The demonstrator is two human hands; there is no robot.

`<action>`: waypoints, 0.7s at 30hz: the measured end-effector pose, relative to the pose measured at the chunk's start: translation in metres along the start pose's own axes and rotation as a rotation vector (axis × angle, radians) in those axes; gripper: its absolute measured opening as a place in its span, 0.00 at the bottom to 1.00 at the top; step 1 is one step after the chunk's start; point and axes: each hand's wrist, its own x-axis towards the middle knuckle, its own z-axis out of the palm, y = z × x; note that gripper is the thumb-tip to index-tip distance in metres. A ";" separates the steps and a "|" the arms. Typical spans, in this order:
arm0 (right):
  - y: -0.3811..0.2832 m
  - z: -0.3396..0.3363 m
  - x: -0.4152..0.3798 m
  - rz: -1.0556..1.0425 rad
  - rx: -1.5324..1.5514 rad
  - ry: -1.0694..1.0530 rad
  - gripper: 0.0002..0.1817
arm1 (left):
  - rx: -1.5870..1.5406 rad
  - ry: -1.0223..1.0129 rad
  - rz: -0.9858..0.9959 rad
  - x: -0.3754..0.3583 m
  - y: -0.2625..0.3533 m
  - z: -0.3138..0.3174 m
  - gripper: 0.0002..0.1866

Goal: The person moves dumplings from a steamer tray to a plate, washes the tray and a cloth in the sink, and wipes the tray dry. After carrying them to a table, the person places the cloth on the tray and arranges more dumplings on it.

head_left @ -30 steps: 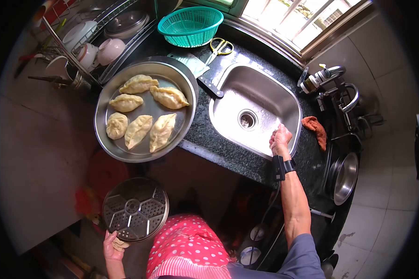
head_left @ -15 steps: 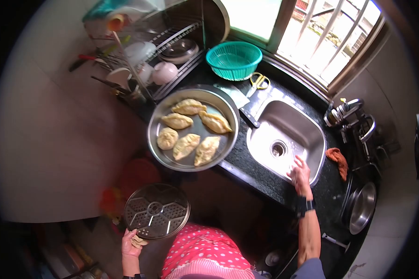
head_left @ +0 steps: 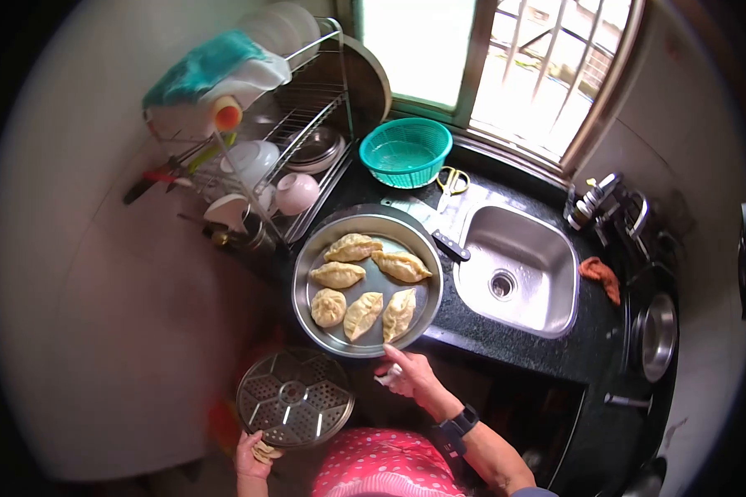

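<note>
We look down on a dark stone tabletop that runs from the centre toward the right under a barred window. Set into it on the right is a steel sink, and at the far left stands a wire dish rack loaded with plates, bowls and cups. On the left part of the tabletop, jutting over its near edge, sits a large round steel tray with six folded dumplings lying flat on it, close together and mostly apart from one another. Below the tray, off the tabletop and nearer to us, our left hand holds a round perforated steamer plate by its near rim, roughly level, with the fingers curled under the edge and a bit of pale dough pressed in the same grip. Our right hand, with a dark watch at the wrist, reaches to the near rim of the tray, its fingers loosely bent and touching or just at the rim; we cannot tell whether it grips the rim, and something small and white shows under the palm. Far behind the tray sits a green plastic colander, with yellow-handled scissors just to its right and a black-handled knife between tray and sink. An orange cloth lies right of the sink, near a steel bowl.
</note>
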 end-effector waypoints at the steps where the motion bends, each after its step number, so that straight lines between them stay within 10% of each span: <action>1: -0.001 0.011 0.003 0.071 0.097 0.025 0.28 | 0.015 -0.024 -0.042 0.005 0.013 0.004 0.22; 11: 0.039 0.048 0.022 -0.210 0.411 0.288 0.13 | 0.209 -0.192 -0.229 0.092 0.089 -0.038 0.26; 21: 0.190 0.053 -0.166 -0.173 0.766 0.440 0.12 | 0.683 -0.322 -0.474 0.091 0.105 0.008 0.18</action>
